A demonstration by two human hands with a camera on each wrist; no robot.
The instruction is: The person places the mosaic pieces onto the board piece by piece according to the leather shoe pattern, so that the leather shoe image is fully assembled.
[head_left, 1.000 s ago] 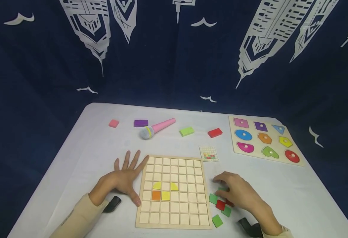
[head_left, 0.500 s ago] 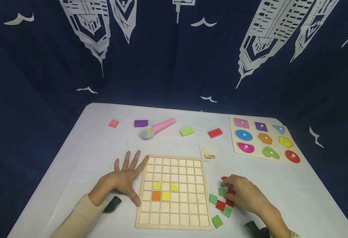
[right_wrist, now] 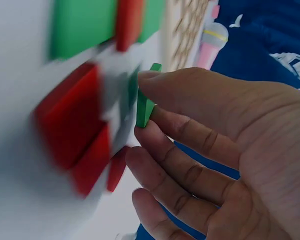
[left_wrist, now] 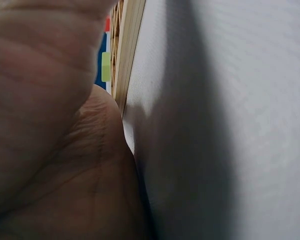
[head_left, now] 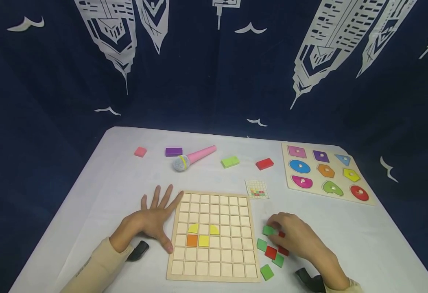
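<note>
A wooden grid board [head_left: 215, 262] lies in front of me, with an orange square tile [head_left: 192, 240], a yellow square tile [head_left: 204, 241] and two rounded yellow tiles [head_left: 214, 230] in its cells. My left hand [head_left: 154, 221] is spread, its thumb and a fingertip touching the board's left edge. Right of the board, my right hand [head_left: 294, 236] pinches a green square tile [right_wrist: 145, 102] between thumb and fingers, just off the table in the right wrist view. Below it lie red tiles [head_left: 271, 252] and green tiles [head_left: 267, 272]; the hand partly hides some red ones.
A small pattern card [head_left: 257, 189] lies at the board's upper right corner. Behind are a pink toy microphone [head_left: 195, 157] and blocks in pink, purple [head_left: 173, 151], lime [head_left: 230, 162] and red [head_left: 264, 163]. A shape puzzle [head_left: 327, 173] lies at the far right.
My right hand first moved right and back over the tiles, then left again. It now pinches the green tile and has shifted it slightly up and left. My left hand has stayed put.
</note>
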